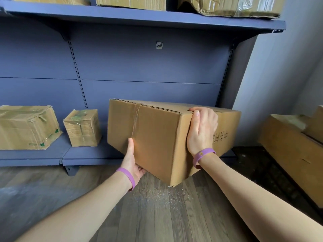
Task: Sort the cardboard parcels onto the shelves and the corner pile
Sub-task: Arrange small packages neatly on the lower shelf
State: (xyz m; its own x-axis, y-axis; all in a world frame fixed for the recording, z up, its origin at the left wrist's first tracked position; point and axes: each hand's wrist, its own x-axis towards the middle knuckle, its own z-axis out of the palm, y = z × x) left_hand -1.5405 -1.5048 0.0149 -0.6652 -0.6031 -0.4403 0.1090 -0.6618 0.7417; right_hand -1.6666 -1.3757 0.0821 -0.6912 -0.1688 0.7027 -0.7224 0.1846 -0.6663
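The large parcel (157,137) was held in both hands at the right end of the lower shelf (87,155). It was turned skew to the shelf's front edge, so one upright corner pointed back at the person and hung out over the wooden floor (157,215). Whether its far underside already rested on the shelf could not be told. The left hand (133,163) cupped the bottom edge of the broad taped face, thumb pressed flat up the cardboard and the fingers tucked beneath, out of sight. The right hand (201,130) gripped the other near face, its fingers (195,109) hooked over the top edge beside some handwritten marks. The parcel therefore lay straight ahead of both hands, with the shelf's back panel beyond it. The right hand sat higher and further in, while the left took the weight from below. The box's long axis seemed to run diagonally to the shelf, so squaring it would probably mean swinging the near corner rightward while pushing it in. A small parcel (83,128) stood just to the left on the same shelf, with a crumpled parcel (26,127) past it. The corner pile (288,151) lay off the shelf's right end, and more boxes sat on the upper shelf (139,20).
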